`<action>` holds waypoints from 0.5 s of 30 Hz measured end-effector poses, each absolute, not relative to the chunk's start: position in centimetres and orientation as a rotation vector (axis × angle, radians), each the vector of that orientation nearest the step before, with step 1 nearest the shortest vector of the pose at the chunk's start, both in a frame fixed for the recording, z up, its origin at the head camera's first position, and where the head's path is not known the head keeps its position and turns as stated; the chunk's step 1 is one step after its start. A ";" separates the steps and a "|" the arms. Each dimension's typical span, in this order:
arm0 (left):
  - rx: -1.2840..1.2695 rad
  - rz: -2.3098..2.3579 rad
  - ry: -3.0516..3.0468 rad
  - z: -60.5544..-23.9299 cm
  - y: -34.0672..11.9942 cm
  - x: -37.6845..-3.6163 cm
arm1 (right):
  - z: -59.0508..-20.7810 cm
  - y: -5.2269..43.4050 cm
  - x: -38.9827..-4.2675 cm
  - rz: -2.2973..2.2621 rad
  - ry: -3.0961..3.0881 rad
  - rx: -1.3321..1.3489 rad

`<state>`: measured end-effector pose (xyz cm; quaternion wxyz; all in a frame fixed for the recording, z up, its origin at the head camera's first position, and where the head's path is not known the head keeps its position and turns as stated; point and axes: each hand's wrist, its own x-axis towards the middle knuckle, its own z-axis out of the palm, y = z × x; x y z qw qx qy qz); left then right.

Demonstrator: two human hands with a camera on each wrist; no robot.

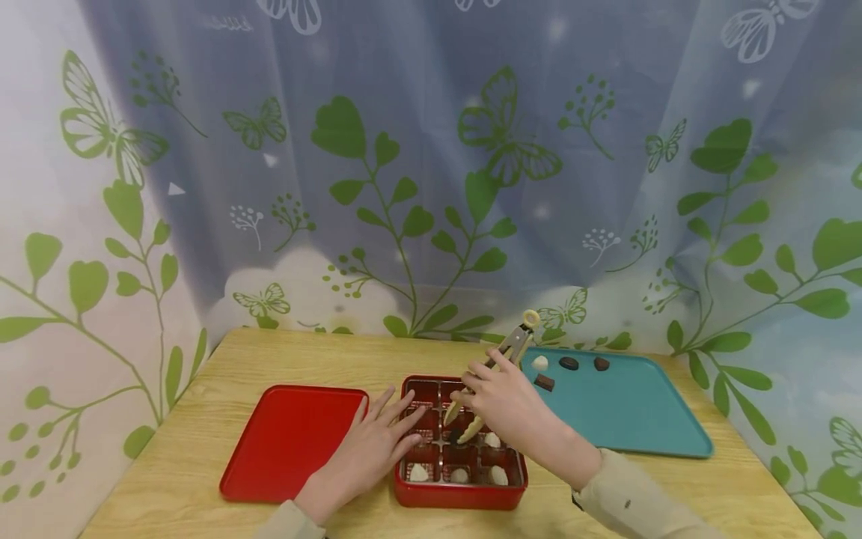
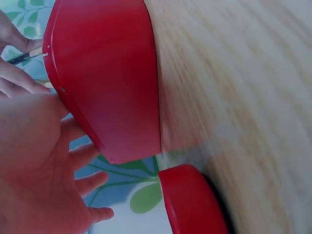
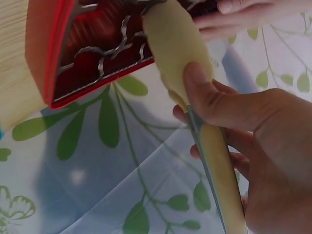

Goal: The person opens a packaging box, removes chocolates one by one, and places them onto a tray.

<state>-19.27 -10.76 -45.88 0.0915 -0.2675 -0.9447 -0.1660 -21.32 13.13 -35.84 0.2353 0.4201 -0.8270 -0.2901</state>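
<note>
My right hand (image 1: 515, 408) grips a pair of tongs (image 1: 516, 342) with cream-coloured tips and a ring at the handle end. The tongs point down into a red box (image 1: 461, 495), and a dark piece (image 1: 456, 436) shows between their tips. The right wrist view has my thumb (image 3: 197, 80) laid on a cream tip. Inside the box, a divided tray holds white chocolates, such as the one in the front left compartment (image 1: 419, 472). My left hand (image 1: 369, 448) spreads its straight fingers over the box's left rim; the left wrist view shows them against the red wall (image 2: 105, 83).
To the left lies a red lid (image 1: 286, 449) on the wooden table (image 1: 171, 471). At the back right, a teal tray (image 1: 626, 412) carries a white chocolate (image 1: 540, 363) and several dark ones. A patterned curtain (image 1: 417, 247) hangs behind the table.
</note>
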 end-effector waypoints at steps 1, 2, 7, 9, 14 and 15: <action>-0.789 -0.491 -2.806 -45.9 -10.8 -19.3 | -35.9 12.8 -21.3 -0.832 -2.272 1.151; -0.785 -0.490 -2.805 -46.0 -10.8 -19.3 | -36.0 12.4 -21.2 -0.862 -2.275 1.148; -0.766 -0.483 -2.800 -46.1 -10.7 -19.3 | -36.5 10.9 -20.9 -1.006 -2.260 1.113; -0.768 -0.476 -2.798 -46.1 -10.7 -19.3 | -36.8 10.6 -20.8 -1.040 -2.251 1.103; -0.769 -0.458 -2.784 -46.0 -10.7 -19.2 | -37.5 10.2 -21.0 -1.027 -2.246 1.087; -0.768 -0.453 -2.780 -46.0 -10.8 -19.1 | -37.6 10.2 -21.0 -1.019 -2.249 1.085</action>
